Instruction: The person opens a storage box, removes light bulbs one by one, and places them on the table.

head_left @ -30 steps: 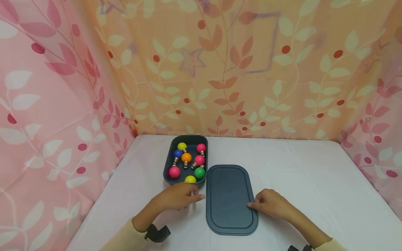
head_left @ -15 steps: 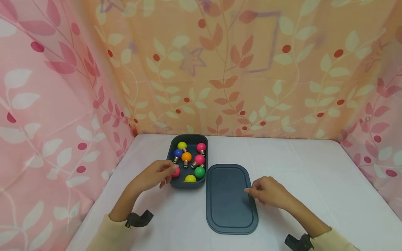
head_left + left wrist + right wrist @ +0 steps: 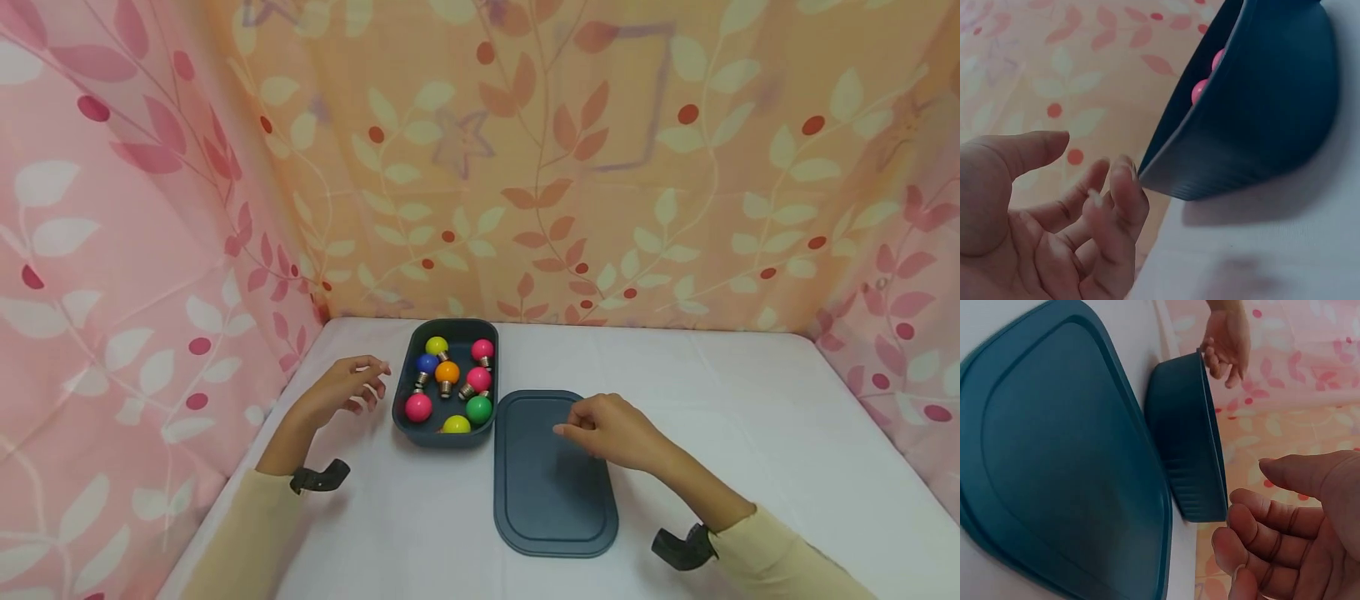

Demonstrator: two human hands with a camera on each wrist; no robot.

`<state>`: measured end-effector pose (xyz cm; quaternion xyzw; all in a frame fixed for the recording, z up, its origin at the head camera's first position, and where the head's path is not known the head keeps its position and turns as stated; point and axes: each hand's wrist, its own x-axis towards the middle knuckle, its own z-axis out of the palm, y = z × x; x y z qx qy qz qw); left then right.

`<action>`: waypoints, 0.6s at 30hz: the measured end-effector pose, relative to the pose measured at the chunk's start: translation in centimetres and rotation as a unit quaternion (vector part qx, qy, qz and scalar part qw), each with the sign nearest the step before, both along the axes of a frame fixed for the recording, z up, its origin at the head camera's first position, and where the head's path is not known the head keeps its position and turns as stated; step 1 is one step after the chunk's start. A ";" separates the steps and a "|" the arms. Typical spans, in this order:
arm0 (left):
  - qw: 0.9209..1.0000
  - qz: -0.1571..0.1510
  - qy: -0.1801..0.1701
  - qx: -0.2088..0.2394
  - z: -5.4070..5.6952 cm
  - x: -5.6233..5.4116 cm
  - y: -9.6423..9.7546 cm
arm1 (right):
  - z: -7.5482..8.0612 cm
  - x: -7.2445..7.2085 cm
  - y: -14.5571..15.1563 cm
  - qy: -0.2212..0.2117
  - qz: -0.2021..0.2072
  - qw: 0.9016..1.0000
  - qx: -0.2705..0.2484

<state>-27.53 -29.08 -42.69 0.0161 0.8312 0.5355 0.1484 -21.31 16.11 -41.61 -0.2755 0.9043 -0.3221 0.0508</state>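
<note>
A dark blue-grey box [image 3: 446,440] stands on the table and holds several small coloured light bulbs, among them an orange bulb [image 3: 447,372], a green bulb [image 3: 478,409] and a blue bulb [image 3: 427,363]. Left of the box hovers my left hand [image 3: 341,390], its fingers loosely bent, with nothing in them. The matching flat lid [image 3: 551,500] lies on the table at the box's right. Over the lid's upper right part is my right hand [image 3: 618,429], also holding nothing. In the right wrist view its thumb and fingers [image 3: 1272,537] are apart.
White cloth covers the table [image 3: 712,400]. Behind it hangs an orange leaf-patterned curtain [image 3: 630,217], and a pink curtain [image 3: 150,275] closes off the left side. Each wrist wears a black strap mount, such as the left mount [image 3: 321,476].
My left hand has moved from the front of the box, past its lower left corner, to its left side. My right hand has risen from the lid's right edge to above the lid.
</note>
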 end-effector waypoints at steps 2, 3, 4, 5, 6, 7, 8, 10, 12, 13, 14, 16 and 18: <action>1.000 -0.002 -0.020 0.014 -0.4 -0.7 -0.2 | 0.2 -0.1 -0.3 -0.002 0.001 1.000 0.002; 0.999 -0.007 -0.027 0.020 -0.6 -1.0 -0.3 | 0.2 -0.2 -0.4 -0.002 0.001 1.000 0.005; 0.999 -0.011 -0.037 0.026 -0.8 -1.4 -0.4 | 0.3 -0.3 -0.5 -0.003 0.000 1.000 0.007; 0.998 -0.015 -0.045 0.031 -1.0 -1.7 -0.3 | 0.3 -0.3 -0.6 -0.003 0.001 1.000 0.009; 0.998 -0.022 -0.054 0.035 -1.1 -1.9 -0.3 | 0.3 -0.4 -0.7 -0.004 0.001 1.000 0.011; 0.997 -0.027 -0.062 0.040 -1.3 -2.2 -0.2 | 0.3 -0.5 -0.7 -0.004 0.003 1.000 0.013; 0.996 -0.031 -0.068 0.043 -1.3 -2.4 -0.1 | 0.4 -0.6 -0.8 -0.004 0.004 1.000 0.014; 0.995 -0.041 -0.080 0.052 -1.5 -2.7 0.0 | 0.4 -0.8 -1.1 -0.001 0.006 1.000 0.014; 0.993 -0.052 -0.084 0.061 -1.6 -3.0 0.0 | 0.4 -0.9 -1.4 0.000 0.009 1.000 0.011; 0.993 -0.059 -0.084 0.065 -1.6 -3.1 0.0 | 0.4 -0.9 -1.6 0.001 0.009 1.000 0.009; 0.992 -0.063 -0.086 0.069 -1.6 -3.2 0.0 | 0.4 -0.9 -1.8 0.001 0.010 1.000 0.007; 0.991 -0.070 -0.088 0.075 -1.8 -3.4 -0.1 | 0.4 -0.8 -2.0 -0.003 0.012 1.000 0.004; 0.990 -0.071 -0.090 0.077 -1.8 -3.5 -0.1 | 0.5 -0.7 -2.1 -0.007 0.012 1.000 0.002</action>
